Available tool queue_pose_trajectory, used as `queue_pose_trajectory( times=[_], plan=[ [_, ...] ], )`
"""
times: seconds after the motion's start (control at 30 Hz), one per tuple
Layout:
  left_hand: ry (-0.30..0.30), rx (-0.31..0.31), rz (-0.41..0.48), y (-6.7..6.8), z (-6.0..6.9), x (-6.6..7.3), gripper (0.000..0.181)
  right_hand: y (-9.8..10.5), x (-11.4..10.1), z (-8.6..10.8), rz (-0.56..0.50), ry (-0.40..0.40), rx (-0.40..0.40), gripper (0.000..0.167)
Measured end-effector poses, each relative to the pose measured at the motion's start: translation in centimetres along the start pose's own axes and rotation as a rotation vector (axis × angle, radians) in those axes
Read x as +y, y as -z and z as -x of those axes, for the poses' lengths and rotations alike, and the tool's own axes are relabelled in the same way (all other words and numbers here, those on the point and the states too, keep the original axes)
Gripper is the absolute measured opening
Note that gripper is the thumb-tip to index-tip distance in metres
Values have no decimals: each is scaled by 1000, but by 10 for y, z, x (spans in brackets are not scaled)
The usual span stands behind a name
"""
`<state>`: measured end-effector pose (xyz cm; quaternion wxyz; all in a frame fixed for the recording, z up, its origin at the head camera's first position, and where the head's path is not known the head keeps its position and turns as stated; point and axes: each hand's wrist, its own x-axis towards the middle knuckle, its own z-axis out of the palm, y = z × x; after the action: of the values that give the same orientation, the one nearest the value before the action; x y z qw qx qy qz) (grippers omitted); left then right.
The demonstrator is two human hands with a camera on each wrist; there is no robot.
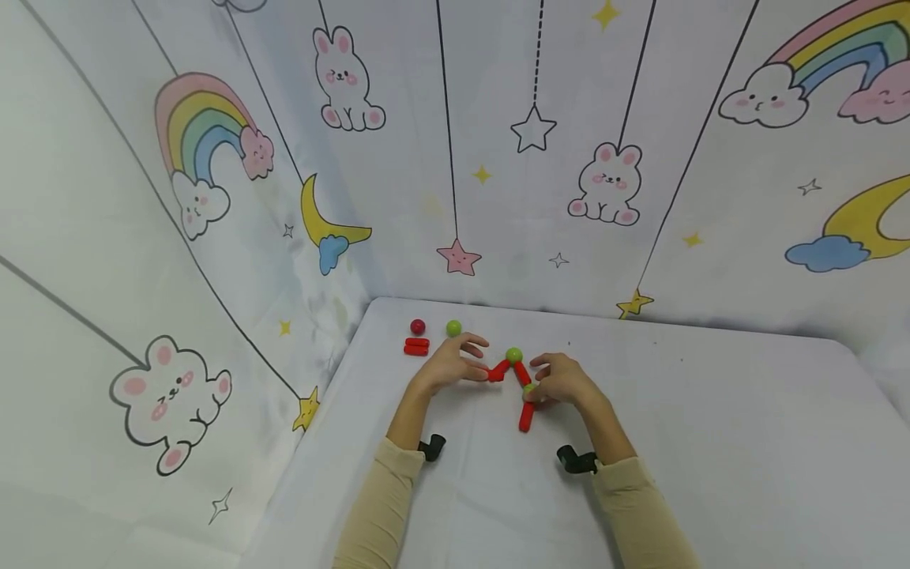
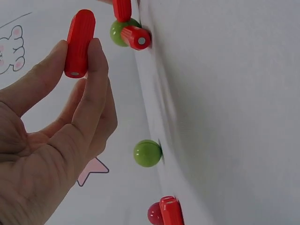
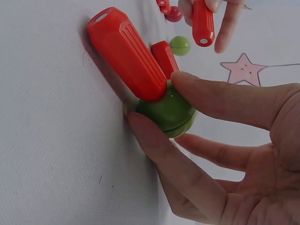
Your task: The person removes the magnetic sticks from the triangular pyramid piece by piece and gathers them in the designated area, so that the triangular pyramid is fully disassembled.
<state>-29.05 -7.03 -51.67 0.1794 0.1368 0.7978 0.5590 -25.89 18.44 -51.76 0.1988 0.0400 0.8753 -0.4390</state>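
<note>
My left hand (image 1: 453, 365) pinches a red ribbed rod (image 2: 80, 43) between thumb and forefinger, raised off the table. The rod's end shows a small silvery disc. My right hand (image 1: 565, 378) pinches a green ball (image 3: 171, 112) with thumb and forefinger, low by the tabletop. One red rod (image 3: 127, 54) sticks out from that ball towards the near side. Another red rod (image 1: 522, 373) runs from it to a far green ball (image 1: 514, 355). From the far ball a further red rod (image 1: 502, 367) slants towards my left hand; whether it touches the held rod, I cannot tell.
At the table's back left lie a red ball (image 1: 418, 326), a loose green ball (image 1: 453, 327) and two red rods (image 1: 416, 346) side by side. A patterned curtain (image 1: 498, 221) hangs behind the white table (image 1: 711, 442). Black wrist mounts (image 1: 576, 460) sit under both forearms.
</note>
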Motion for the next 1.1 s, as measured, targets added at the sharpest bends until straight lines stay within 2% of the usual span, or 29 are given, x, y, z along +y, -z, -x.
queue_pose_trajectory(
  times=[0.3, 0.53, 0.87, 1.1],
  plan=[
    [25, 50, 4, 10, 5, 3, 54, 0, 2, 0, -5, 22, -6, 68],
    [24, 119, 23, 22, 7, -4, 53, 0, 3, 0, 7, 28, -1, 67],
    [25, 147, 64, 41, 13, -10, 57, 0, 2, 1, -9, 29, -1, 67],
    [36, 157, 48, 49, 15, -13, 59, 0, 3, -1, 1, 40, -2, 68]
  ],
)
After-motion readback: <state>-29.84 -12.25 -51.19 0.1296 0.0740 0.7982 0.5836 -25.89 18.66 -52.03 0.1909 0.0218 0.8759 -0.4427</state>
